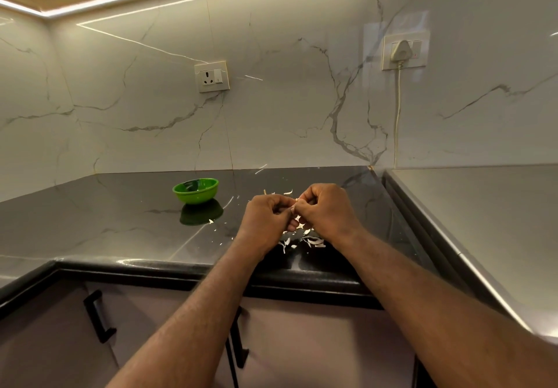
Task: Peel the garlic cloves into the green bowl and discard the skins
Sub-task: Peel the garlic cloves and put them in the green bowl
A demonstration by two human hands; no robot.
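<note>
head view: the only camera, so everything below comes from it.
left hand [268,217]: your fingers are curled in, pinching the garlic clove [296,200] from its left side, above the countertop [120,221].
right hand [324,211]: it's curled the same way, with thumb and fingertips nipping the clove's other end. The two hands touch at the knuckles.
clove location: it's between your fingertips, with only a pale sliver showing. I can't tell how much skin is left on it.
green bowl [196,198]: it's to your left and well apart from the hands. There's something pale inside, but I can't tell if it's cloves or glare.
skins [314,241]: thin white flakes are scattered under and around your hands, and none have been gathered yet.
handling, clove: likely small, light and firm, and slick once bare. Hold it by the body with one hand and lift the skin from the tip or root end with a nail.
handling, skins: papery and weightless, so they'll probably cling to fingers and drift. Sweeping them together should beat picking flakes one at a time.
risk: a bare clove could squirt out of a hard pinch, so keep the pressure light.
</note>
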